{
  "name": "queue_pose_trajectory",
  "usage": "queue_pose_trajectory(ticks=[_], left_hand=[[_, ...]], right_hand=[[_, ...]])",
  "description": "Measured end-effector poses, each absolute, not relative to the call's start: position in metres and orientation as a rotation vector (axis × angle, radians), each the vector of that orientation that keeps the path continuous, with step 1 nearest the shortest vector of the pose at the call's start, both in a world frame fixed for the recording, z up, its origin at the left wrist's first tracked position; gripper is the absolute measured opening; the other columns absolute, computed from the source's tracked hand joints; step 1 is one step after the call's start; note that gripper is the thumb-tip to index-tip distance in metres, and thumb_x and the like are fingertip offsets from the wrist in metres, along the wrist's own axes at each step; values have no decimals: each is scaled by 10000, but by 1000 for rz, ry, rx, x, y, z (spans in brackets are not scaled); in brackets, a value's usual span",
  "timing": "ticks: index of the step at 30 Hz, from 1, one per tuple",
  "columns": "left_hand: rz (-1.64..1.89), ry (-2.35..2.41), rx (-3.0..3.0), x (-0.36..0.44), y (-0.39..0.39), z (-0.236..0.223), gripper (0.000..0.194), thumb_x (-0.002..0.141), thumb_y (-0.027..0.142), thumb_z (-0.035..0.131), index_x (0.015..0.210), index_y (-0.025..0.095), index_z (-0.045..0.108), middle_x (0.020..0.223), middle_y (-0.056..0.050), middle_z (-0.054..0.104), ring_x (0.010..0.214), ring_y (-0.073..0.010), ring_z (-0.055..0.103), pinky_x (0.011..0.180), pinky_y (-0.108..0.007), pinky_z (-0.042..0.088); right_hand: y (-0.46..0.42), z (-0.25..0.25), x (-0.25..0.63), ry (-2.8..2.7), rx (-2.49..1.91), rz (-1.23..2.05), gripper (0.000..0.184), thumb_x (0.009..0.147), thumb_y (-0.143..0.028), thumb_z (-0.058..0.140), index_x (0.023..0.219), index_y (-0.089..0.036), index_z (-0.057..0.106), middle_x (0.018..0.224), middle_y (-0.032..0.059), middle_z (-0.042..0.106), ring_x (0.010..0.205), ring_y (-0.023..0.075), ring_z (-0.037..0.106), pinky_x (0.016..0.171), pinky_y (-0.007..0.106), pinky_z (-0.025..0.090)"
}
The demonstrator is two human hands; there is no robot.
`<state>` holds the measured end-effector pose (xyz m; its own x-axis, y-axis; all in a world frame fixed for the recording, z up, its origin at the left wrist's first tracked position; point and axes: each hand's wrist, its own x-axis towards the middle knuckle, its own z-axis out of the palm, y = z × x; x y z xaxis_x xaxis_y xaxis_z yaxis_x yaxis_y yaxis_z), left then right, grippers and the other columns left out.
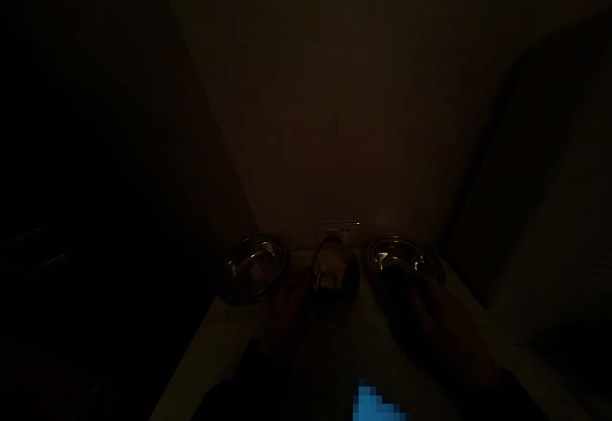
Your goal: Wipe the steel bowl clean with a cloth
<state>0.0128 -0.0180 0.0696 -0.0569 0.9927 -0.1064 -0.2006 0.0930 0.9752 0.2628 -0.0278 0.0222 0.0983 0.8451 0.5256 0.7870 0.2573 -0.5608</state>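
Note:
The picture is very dark. In the middle stands a rounded shiny vessel [335, 268], its exact kind hard to make out. My left hand [289, 306] is at its left side, fingertips close to or touching it; shadow hides whether the fingers grip. To the left lies a shiny metal bowl [255, 271] with a broad rim. A second metal bowl [406, 255] stands at the right. My right hand [442, 319] is at that bowl's near edge, fingers curled around a dark thing [399, 296] whose kind I cannot tell.
A light tabletop [210, 344] carries the bowls. Behind rises a plain wall [335, 121] with a socket plate [339, 231] low down. A dark panel [535, 185] stands to the right. A blue pixelated patch [375, 405] covers part of the bottom.

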Motion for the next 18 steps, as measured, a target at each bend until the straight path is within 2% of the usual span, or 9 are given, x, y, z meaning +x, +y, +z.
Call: queue_pose_trajectory(ticks=[3,5,11,15,18], left_hand=[[1330,1156,923,11,-20,62,310,714,465,692,912,233,751,1027,-60,741,1093,-269,627,905,-337,504],[1307,1146,895,8,-20,55,318,696,482,704,891,236,754,1002,-67,747,1081,-282,634,924,-363,499],[1263,1072,845,5,-23,31,477,724,549,673,1050,203,721,1143,-90,707,1106,-271,624,985,-385,453],[1250,1049,783,8,-29,35,523,663,589,703,1005,195,741,1087,-102,727,1071,-300,640,944,-398,478],[1231,1066,780,7,-32,40,484,638,539,741,986,203,748,1047,-95,739,1047,-308,650,920,-403,496]], right_hand=[[-28,24,259,-1659,-1521,90,307,899,-375,415,1073,-218,613,974,100,725,826,291,705,686,436,582],[-30,26,256,-1626,-1525,74,319,898,-387,416,1083,-213,609,1008,106,720,862,292,700,726,447,578],[-34,34,241,-1555,-1571,48,345,904,-422,454,1132,-209,600,1136,110,677,1005,303,657,833,459,549],[-34,44,226,-1590,-1507,-61,311,919,-373,472,1161,-222,594,1110,97,680,1013,304,647,867,468,529],[-34,51,208,-1682,-1384,-197,318,927,-298,477,1233,-261,555,1155,78,665,1056,301,627,886,475,515]])
